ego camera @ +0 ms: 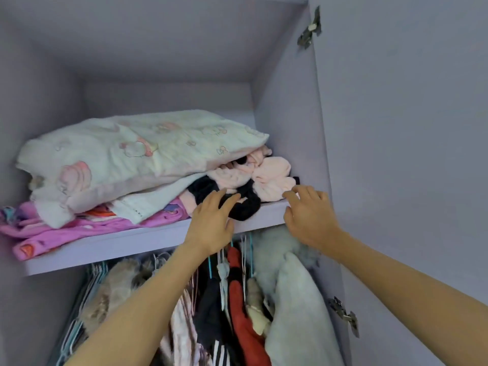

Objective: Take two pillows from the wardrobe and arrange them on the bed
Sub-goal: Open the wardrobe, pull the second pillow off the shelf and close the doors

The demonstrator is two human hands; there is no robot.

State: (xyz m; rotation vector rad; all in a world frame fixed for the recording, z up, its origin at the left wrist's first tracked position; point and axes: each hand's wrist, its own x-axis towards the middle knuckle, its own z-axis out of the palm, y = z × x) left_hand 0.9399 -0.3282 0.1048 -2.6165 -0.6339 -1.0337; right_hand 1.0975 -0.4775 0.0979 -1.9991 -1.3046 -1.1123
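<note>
A cream pillow (126, 154) with pink cartoon prints lies on top of the pile on the wardrobe's upper shelf (126, 243). Under its right end sits a pink and black plush bundle (264, 178). My left hand (211, 223) is raised at the shelf's front edge, fingers spread, fingertips touching the black plush. My right hand (309, 215) is also open, fingers resting on the shelf edge beside the pink plush. Neither hand holds anything. A second pillow cannot be made out for certain.
Folded white cloth (148, 202) and purple bedding (66, 231) lie under the pillow. Below the shelf, clothes on hangers (232, 299) fill the rail, with a pale grey padded item (293, 313) at the right. The open wardrobe door (396, 154) stands on the right.
</note>
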